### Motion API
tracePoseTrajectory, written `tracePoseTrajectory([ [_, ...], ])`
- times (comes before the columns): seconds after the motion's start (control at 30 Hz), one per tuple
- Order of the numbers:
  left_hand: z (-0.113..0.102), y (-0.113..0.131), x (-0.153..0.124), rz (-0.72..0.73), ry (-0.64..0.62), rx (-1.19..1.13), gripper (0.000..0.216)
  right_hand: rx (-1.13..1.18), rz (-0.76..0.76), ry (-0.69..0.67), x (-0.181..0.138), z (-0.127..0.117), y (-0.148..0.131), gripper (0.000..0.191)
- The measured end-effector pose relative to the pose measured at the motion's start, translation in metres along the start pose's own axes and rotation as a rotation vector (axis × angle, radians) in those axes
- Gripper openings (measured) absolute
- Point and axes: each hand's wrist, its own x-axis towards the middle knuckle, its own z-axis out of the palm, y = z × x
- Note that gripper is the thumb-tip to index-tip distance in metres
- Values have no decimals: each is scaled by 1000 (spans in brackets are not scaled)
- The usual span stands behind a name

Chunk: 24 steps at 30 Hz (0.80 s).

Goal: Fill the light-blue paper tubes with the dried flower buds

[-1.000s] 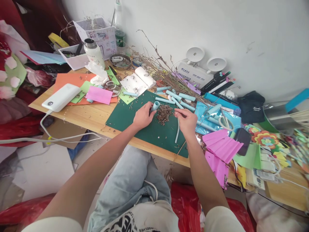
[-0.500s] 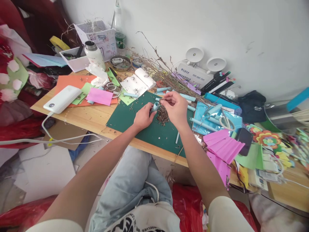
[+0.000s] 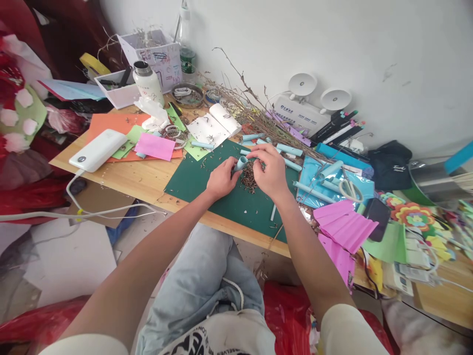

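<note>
Off-white short-sleeved T-shirt [image 3: 246,329], bold black lettering [image 3: 190,342] plus smaller curved black text [image 3: 218,343] on its front, partly cut off. Plain left sleeve [image 3: 88,345] and right sleeve [image 3: 343,330] match the T-shirt. Beyond the T-shirt's hem: pale blue faded denim trousers [image 3: 201,266], creased, whitish drawstring [image 3: 240,294] looping out near the T-shirt. Left hand [image 3: 221,178], right hand [image 3: 271,172] and forearms [image 3: 177,219] bare.

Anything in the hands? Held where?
Left hand: a tube, by its side, below the open end. Right hand: near that end; can't tell if it holds anything.
</note>
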Motion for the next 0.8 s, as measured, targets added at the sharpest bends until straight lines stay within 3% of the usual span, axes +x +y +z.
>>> tracePoseTrajectory([
  [0.13,0,0,0,-4,13,17,21,-32,-60,-32,-6,-1,7,28],
  [0.23,0,0,1,-12,1,25,21,-28,116,127,-20,-6,19,26],
  [0.27,0,0,1,-15,-3,28,21,-54,181,125,-27,-7,23,24],
  [0.4,0,1,1,-33,0,36,20,-179,314,-185,-57,5,32,25],
  [0.57,1,0,1,-24,6,21,20,-381,370,-217,-70,22,38,28],
  [0.63,1,0,1,-24,3,24,19,-331,371,-195,-68,21,44,23],
  [0.8,1,0,1,-11,12,24,18,-46,380,47,-66,12,58,20],
])
